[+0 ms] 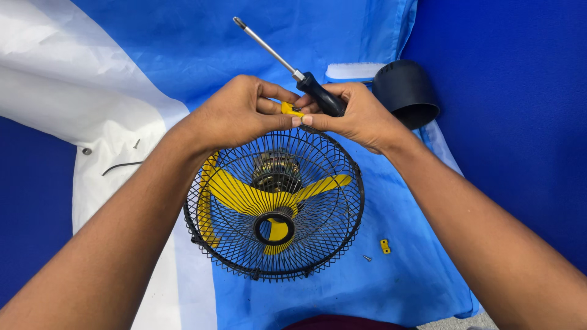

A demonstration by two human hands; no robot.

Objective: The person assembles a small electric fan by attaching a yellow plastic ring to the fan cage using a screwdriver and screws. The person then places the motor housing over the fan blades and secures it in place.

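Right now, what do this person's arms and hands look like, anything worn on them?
Both forearms are bare from the lower corners of the picture up to the wrists: no sleeves, gloves, watch or bracelet show. The left hand and right hand are bare too, with no rings visible on the fingers that show. Fingernails are short and unpainted. No markings or bandages can be seen.

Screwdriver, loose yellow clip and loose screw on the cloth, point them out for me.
screwdriver (pixel 321 95), head view, on its black handle in the right hand.
yellow clip (pixel 384 246), head view, on its middle.
screw (pixel 367 258), head view, on its shaft.
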